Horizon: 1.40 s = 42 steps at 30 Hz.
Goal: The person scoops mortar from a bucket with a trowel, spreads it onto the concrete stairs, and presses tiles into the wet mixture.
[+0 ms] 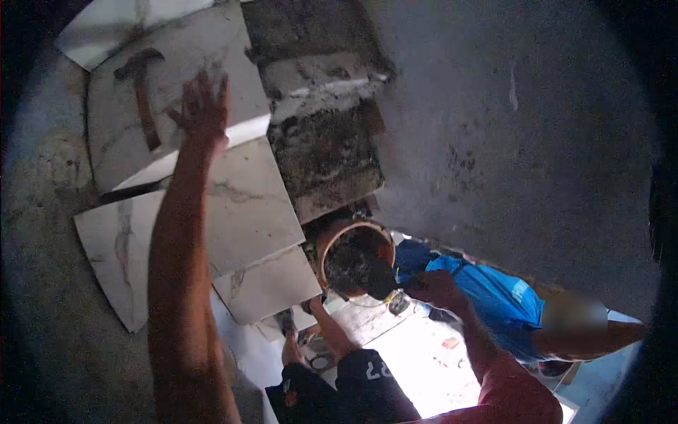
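Observation:
My left hand (201, 109) is stretched far out, fingers spread and pressed flat on a white marbled tile (233, 78) laid on a stair step. A hammer (141, 92) lies on the same tile, just left of the hand. Lower down, my right hand (438, 288) is closed around a dark tool (385, 279) whose end reaches into an orange bucket (332, 237) of dark grey mortar. The tool's exact shape is hard to make out.
More tiled steps (254, 212) descend below the left hand, with bare, rough mortar steps (328, 152) beside them. A grey plastered wall (530, 141) fills the right. Another person in a blue shirt (494, 297) crouches beyond the bucket. My dark shorts (367, 385) and foot (289, 343) show below.

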### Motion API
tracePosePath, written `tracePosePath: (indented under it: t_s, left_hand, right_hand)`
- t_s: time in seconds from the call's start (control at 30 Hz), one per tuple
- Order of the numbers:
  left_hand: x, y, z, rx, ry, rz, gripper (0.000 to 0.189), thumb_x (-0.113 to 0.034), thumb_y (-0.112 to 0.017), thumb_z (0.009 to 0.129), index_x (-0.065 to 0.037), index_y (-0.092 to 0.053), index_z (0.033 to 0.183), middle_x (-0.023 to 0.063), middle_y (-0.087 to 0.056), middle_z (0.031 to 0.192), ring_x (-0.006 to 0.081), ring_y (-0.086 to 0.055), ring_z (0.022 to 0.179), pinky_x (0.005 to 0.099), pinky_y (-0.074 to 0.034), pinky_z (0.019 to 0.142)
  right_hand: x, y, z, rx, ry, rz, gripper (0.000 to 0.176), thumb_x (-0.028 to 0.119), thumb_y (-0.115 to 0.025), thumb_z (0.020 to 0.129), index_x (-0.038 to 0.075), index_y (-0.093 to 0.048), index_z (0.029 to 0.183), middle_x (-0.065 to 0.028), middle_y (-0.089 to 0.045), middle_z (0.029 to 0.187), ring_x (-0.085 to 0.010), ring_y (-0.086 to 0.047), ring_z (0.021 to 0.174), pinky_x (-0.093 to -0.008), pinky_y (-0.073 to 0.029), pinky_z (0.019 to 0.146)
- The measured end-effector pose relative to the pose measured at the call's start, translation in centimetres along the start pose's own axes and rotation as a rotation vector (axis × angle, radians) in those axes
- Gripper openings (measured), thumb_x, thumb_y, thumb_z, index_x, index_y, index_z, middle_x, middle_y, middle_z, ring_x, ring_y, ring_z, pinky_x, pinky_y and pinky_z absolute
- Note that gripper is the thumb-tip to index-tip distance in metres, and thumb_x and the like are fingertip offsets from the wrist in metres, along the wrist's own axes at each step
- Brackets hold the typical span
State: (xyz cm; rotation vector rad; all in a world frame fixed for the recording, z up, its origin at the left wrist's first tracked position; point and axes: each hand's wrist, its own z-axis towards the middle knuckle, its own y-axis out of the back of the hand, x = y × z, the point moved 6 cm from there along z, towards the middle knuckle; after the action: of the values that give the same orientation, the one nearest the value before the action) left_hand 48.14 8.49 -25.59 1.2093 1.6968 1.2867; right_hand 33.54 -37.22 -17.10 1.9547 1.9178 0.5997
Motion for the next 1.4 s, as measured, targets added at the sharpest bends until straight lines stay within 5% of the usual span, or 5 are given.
tracePosePath:
  t_s: [0.4, 0.93, 1.0, 1.3, 1.4]
  left_hand:
    - [0.3, -1.4, -0.3, -0.159, -0.082, -0.062, 0.098, -0.011, -0.067, 0.062, -0.024, 0.0, 0.133, 0.0128, 0.005, 0.139, 0.0419, -0.005, 0.124, 0.0702, -0.012, 0.085]
    - [0.6, -0.9, 1.7, -0.018, -0.256, 0.176, 0.099, -0.016, -0.064, 0.062, -0.014, 0.005, 0.133, 0.0257, -0.004, 0.134, 0.0406, -0.012, 0.123, 0.0517, -0.012, 0.099]
    - [-0.2, -0.4, 0.5, 0.07, -0.222, 0.023, 0.099, -0.015, -0.064, 0.061, -0.012, 0.005, 0.133, 0.0263, -0.006, 0.134, 0.0411, -0.014, 0.123, 0.0523, -0.012, 0.098]
    - [0.9, -1.0, 1.9, -0.487, -0.639, -0.136, 0.099, -0.016, -0.064, 0.061, -0.024, 0.004, 0.133, 0.0228, -0.006, 0.135, 0.0447, -0.009, 0.122, 0.0653, -0.014, 0.089]
    - [2.1, -2.2, 1.9, 0.122, -0.058, 0.257, 0.098, -0.018, -0.063, 0.061, -0.013, 0.004, 0.133, 0.0278, -0.009, 0.133, 0.0416, -0.01, 0.123, 0.058, -0.01, 0.096]
  right_hand:
    - [15.9, 26.0, 4.3, -0.454, 0.239, -0.645, 0.037, 0.036, -0.051, 0.079, -0.001, -0.055, 0.081, -0.0142, -0.054, 0.069, -0.0236, -0.053, 0.063, -0.0368, -0.043, 0.061]
    - [-9.1, -21.0, 15.4, -0.372, 0.022, -0.105, 0.02, 0.017, -0.046, 0.074, 0.0, -0.055, 0.082, -0.0108, -0.056, 0.062, -0.0293, -0.058, 0.066, -0.0437, -0.046, 0.057]
    - [-4.2, -23.3, 13.8, -0.91, 0.397, -0.559, 0.024, 0.02, -0.047, 0.076, 0.0, -0.057, 0.081, -0.013, -0.056, 0.064, -0.0308, -0.057, 0.07, -0.0447, -0.045, 0.062]
    - [-9.9, -26.2, 18.8, -0.375, -0.003, 0.162, 0.042, 0.042, -0.048, 0.076, 0.008, -0.052, 0.101, -0.0165, -0.058, 0.088, -0.0305, -0.057, 0.083, -0.041, -0.045, 0.071]
    - [-9.4, -22.6, 15.4, -0.329, 0.029, 0.201, 0.035, 0.044, -0.048, 0.077, 0.013, -0.06, 0.088, -0.0149, -0.06, 0.083, -0.0271, -0.058, 0.075, -0.0421, -0.045, 0.069]
